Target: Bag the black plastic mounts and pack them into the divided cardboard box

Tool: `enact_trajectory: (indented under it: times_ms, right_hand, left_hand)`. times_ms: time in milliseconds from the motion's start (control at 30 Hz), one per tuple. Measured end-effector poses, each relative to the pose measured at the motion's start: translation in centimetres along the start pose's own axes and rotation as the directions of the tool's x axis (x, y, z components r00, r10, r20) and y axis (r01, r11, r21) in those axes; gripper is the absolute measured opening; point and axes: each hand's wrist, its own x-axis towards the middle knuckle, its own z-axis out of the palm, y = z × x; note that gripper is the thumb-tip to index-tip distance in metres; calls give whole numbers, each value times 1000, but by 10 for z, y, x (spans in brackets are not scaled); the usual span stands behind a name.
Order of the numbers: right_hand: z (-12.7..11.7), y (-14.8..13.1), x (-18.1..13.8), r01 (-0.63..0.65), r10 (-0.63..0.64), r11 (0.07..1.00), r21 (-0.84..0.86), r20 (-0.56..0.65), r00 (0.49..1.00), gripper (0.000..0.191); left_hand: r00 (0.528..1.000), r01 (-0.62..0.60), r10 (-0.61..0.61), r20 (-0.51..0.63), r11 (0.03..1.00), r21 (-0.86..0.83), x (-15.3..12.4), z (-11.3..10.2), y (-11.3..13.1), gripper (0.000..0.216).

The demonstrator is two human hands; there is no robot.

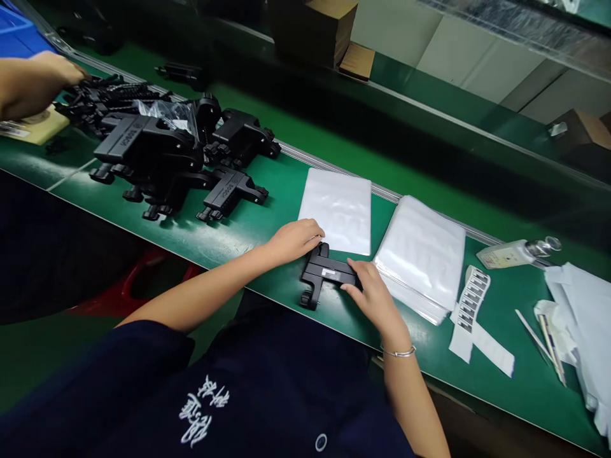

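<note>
A black plastic bracket point(329, 275) with knobbed arms lies near the front edge of the green bench, a small white label on its face. My right hand point(375, 296) grips its right end between thumb and fingers. At its upper left arm, the curled fingers of my left hand point(296, 242) close on the bracket; the fingertips are partly hidden. Just behind lies a flat clear plastic bag point(337, 207), its lower edge close to my left fingers. A thick stack of clear bags point(422, 248) is to the right of the bracket.
Several similar black brackets point(229, 191) are piled at left. Another person's hand point(48, 79) reaches over black parts there. On the right are a strip of printed labels point(473, 299), a bottle with a pump top point(503, 256), pen-like tools point(551, 346) and white sheeting point(580, 318).
</note>
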Motion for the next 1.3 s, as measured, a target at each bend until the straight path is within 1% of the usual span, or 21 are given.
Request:
enact_trajectory:
  times_ms: [67, 100, 167, 267, 333, 400, 467, 533, 600, 733, 933, 1033, 1133, 1200, 1300]
  right_hand:
    - [0, -4, -10, 51, -56, 997, -60, -80, 995, 51]
    - [-2, -5, -16, 68, -81, 993, -100, -131, 988, 51]
    - [-10, -6, -30, 73, -116, 982, -173, -251, 961, 53]
    - [-26, -7, -47, 34, -135, 973, -230, -441, 887, 59]
    - [-35, -9, -53, -10, -118, 974, -225, -546, 830, 61]
    - [-42, -12, -57, -54, -75, 981, -187, -619, 781, 60]
    - [-46, -15, -59, -87, -31, 986, -144, -663, 748, 58]
    - [-48, -17, -62, -98, -15, 987, -127, -685, 728, 57]
    - [-48, -17, -64, -92, -34, 986, -141, -702, 712, 57]
    - [-48, -16, -67, -59, -104, 979, -197, -722, 684, 57]
    - [-48, -16, -66, -31, -139, 974, -222, -707, 694, 60]
    - [-47, -16, -66, -28, -137, 976, -216, -707, 694, 61]
    - [-46, -17, -64, -29, -132, 977, -212, -706, 696, 61]
    - [-46, -16, -62, -29, -131, 977, -211, -703, 699, 62]
    - [-45, -16, -61, -34, -112, 981, -191, -700, 705, 61]
  left_hand:
    - [996, 0, 3, 88, 1000, -28, 6, 10, -4, 38]
    - [994, -3, 7, 110, 999, -39, 8, 15, -6, 41]
    - [994, -8, 11, 113, 1000, -30, 8, 27, -8, 42]
    - [993, -78, 71, 99, 995, 68, 6, 44, -9, 41]
    - [987, -143, 131, 96, 980, 138, 5, 53, -9, 36]
    - [981, -177, 159, 109, 967, 183, 5, 58, -9, 34]
    - [977, -196, 170, 132, 957, 212, 6, 58, -9, 34]
    - [973, -203, 169, 157, 949, 240, 8, 55, -9, 29]
    - [975, -188, 145, 169, 944, 273, 10, 51, -9, 25]
    - [987, -104, 54, 154, 937, 335, 14, 46, -8, 25]
    - [986, 17, -72, 150, 942, 336, 22, 36, -5, 22]
    - [981, 115, -160, 112, 937, 329, 27, 31, -4, 21]
    - [968, 206, -239, 71, 928, 310, 32, 27, -5, 27]
    - [963, 236, -262, 55, 928, 289, 35, 23, -8, 29]
    - [969, 236, -245, 2, 934, 269, 34, 12, -11, 28]
